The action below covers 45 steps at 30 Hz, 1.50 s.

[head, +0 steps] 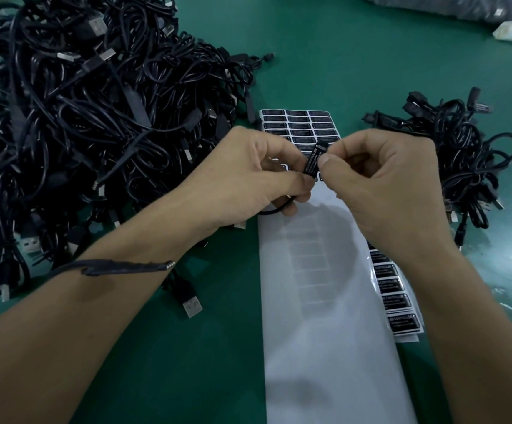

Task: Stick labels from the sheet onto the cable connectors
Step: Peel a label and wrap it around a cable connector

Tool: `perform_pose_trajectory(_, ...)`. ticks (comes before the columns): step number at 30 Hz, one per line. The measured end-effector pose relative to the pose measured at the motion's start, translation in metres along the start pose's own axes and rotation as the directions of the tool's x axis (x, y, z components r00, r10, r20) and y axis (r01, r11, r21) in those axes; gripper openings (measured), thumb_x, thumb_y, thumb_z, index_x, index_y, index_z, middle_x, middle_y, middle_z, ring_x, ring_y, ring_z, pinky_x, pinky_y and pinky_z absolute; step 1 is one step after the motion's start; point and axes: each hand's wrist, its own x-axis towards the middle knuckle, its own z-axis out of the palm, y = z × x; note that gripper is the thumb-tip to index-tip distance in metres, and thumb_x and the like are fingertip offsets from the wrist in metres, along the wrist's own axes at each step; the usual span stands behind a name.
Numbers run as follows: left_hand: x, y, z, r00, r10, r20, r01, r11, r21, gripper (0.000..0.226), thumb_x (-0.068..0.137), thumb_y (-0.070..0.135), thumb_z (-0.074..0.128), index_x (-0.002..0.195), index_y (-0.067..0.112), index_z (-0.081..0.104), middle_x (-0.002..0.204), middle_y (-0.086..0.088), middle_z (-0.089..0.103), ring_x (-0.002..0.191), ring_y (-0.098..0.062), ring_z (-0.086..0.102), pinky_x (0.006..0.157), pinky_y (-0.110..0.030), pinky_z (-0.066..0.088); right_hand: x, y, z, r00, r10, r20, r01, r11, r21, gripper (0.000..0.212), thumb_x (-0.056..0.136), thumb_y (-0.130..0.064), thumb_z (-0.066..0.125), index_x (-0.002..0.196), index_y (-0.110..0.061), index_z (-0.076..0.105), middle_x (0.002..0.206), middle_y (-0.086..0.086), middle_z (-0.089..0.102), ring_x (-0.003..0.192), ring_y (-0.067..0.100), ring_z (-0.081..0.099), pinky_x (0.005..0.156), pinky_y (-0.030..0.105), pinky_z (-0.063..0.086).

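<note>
Left hand [248, 179] pinched connector [322, 146] steady above sheet [325, 332], frame centre; right hand [383, 185] clamped label [312, 163] onto it. Cable pile [80, 102] at 10 o'clock; smaller bunch [462, 154] at 3, probably finished.

Black connector [321, 145] pinched between the fingertips [325, 163], carrying a black applied label [311, 163] with white lettering. Beyond the fingertips: white label sheet [325, 332] with a three-column grid of black unpeeled labels [297, 119], white print. Left of the fingers: black cable pile [80, 102] with silver USB plugs [192, 307]. Right of them: black cable bundle [462, 154]. Nearer than the right-hand fingers: second sheet [397, 301], black labels, white print, pale borders. Table [371, 56]: green.
</note>
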Motion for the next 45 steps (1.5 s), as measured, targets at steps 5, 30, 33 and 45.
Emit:
perform_pose_trajectory(5,-0.0004,0.0,0.0009,1.0,0.002,-0.015,-0.002,1.0,-0.018,0.003,0.086,0.007,0.075,0.085,0.01,0.075,0.075,-0.008,0.077,0.059,-0.016,0.072,0.071,-0.029,0.06,-0.0015,-0.0017,0.0021,0.999,-0.027,-0.036,0.027,0.999,-0.019,0.021,0.081,-0.021,0.07,0.064,-0.033,0.064,0.056,-0.022,0.062,0.049,-0.002,0.054,0.051,0.008,0.039)
perform_pose_trajectory(30,0.0003,-0.0001,0.0014,0.999,0.021,-0.026,-0.022,1.0,-0.02,0.004,0.085,0.003,0.075,0.088,0.005,0.075,0.075,-0.009,0.077,0.06,-0.017,0.072,0.068,-0.026,0.059,-0.0019,-0.002,0.0014,0.996,-0.025,-0.081,0.023,0.999,-0.03,0.022,0.078,-0.021,0.073,0.062,-0.032,0.064,0.054,-0.025,0.061,0.048,-0.005,0.054,0.051,0.006,0.038)
perform_pose_trajectory(33,0.0008,-0.0005,0.001,1.0,0.022,-0.014,-0.022,1.0,-0.015,0.002,0.084,0.007,0.076,0.086,0.007,0.076,0.076,-0.009,0.077,0.063,-0.018,0.073,0.074,-0.035,0.061,-0.0025,-0.0033,0.0019,0.996,-0.017,-0.091,0.014,0.999,-0.03,0.023,0.079,-0.024,0.078,0.062,-0.03,0.064,0.057,-0.022,0.064,0.049,-0.002,0.055,0.05,0.008,0.04)
perform_pose_trajectory(45,0.0003,-0.0009,0.0014,0.999,0.028,-0.019,-0.028,1.0,-0.012,0.005,0.084,0.008,0.076,0.088,0.005,0.075,0.077,-0.009,0.077,0.062,-0.018,0.073,0.08,-0.045,0.059,-0.0006,0.0024,-0.0001,0.994,0.077,-0.082,-0.077,0.997,0.005,0.018,0.075,-0.036,0.084,0.084,-0.03,0.07,0.065,-0.012,0.068,0.059,0.0,0.061,0.058,0.014,0.046)
